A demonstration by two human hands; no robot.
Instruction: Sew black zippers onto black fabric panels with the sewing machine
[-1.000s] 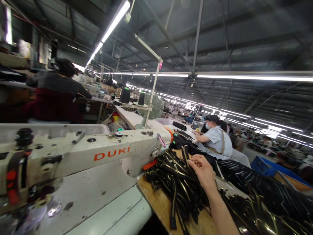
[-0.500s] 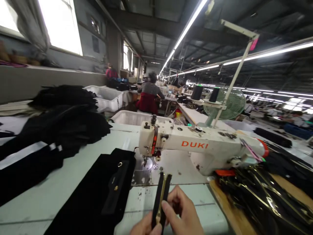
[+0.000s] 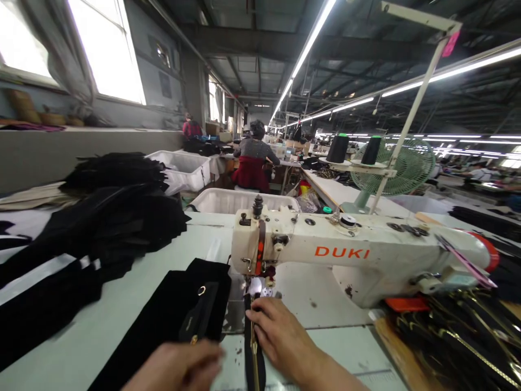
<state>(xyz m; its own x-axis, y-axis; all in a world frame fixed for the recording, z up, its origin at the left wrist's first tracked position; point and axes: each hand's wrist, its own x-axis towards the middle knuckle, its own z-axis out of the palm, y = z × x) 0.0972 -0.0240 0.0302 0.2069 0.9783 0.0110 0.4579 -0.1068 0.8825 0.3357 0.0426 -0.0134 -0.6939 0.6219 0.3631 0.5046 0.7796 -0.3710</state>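
Note:
A black zipper with gold teeth (image 3: 254,358) lies lengthwise on the sewing machine bed, its far end at the presser foot under the needle. My right hand (image 3: 280,331) grips it near that end, fingers pressed together on the tape. To the left, my left hand (image 3: 183,364) is blurred by motion above a black fabric panel (image 3: 150,320) and apart from the zipper; its fingers are smeared. The panel carries a black strip with gold fittings (image 3: 202,307). The white sewing machine (image 3: 301,244) stands just beyond my right hand, its needle area lit.
Stacked black fabric pieces (image 3: 118,217) cover the table's left side. More gold-toothed zippers (image 3: 459,331) are piled on a wooden board at right. Behind the machine are a white bin (image 3: 228,201), thread cones (image 3: 337,148) and a green fan (image 3: 411,165). A seated person (image 3: 252,157) works farther back.
The zipper, earlier held up in both hands, now lies flat with its end at the presser foot. My right hand has moved forward with it; my left hand has let go and shifted left.

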